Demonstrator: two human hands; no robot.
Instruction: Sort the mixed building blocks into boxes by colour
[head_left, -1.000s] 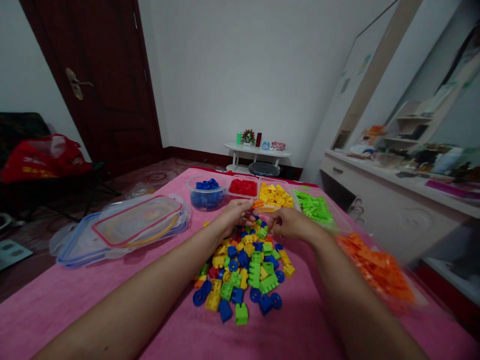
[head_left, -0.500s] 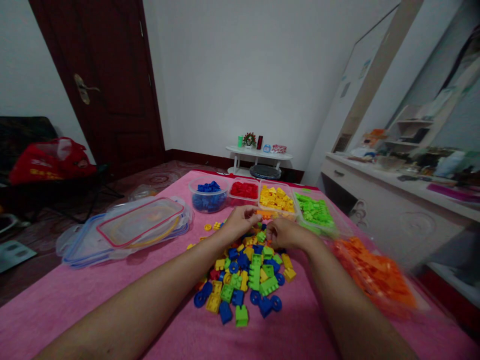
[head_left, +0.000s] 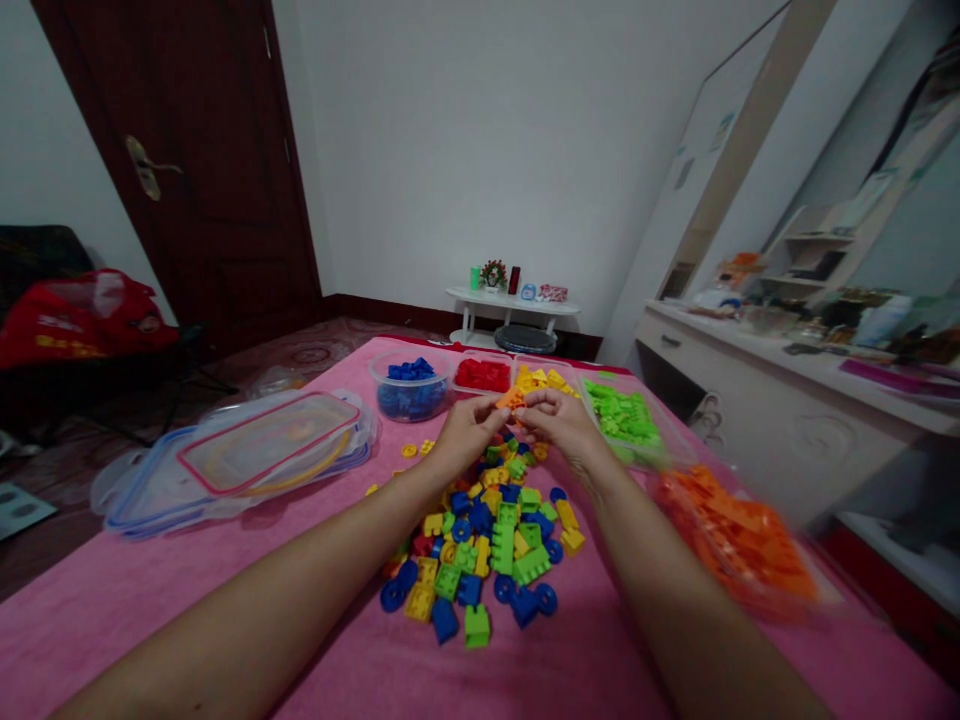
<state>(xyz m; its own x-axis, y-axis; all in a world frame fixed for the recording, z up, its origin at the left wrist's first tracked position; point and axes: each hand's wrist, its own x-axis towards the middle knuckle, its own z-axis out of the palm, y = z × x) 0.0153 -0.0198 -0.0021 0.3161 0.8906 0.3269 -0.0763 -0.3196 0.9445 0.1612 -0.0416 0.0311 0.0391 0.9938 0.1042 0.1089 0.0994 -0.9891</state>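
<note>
An orange toy brick [head_left: 511, 399] is held up between both hands, above the far end of a loose pile of bricks [head_left: 480, 545]. My left hand [head_left: 469, 428] pinches it from the left. From the right, the fingers of my right hand [head_left: 559, 418] close on it too, partly hiding it. Blue, green and yellow pieces make up most of the pile, with some red. Just beyond my hands stand clear tubs of blue bricks [head_left: 411, 390], red bricks [head_left: 483, 375], yellow bricks [head_left: 541, 380] and green bricks [head_left: 621, 412].
Stacked clear lids [head_left: 270, 445] with coloured rims lie on the pink cloth [head_left: 315, 640] to the left. At the right edge is a blurred tub of orange bricks [head_left: 739, 540]. A white dresser [head_left: 750, 400] stands further right, and a small white table [head_left: 514, 302] stands by the wall.
My right hand has come up from the pile to the orange brick, beside my left hand. The brick is raised slightly and tilted. The whole view has shifted a little.
</note>
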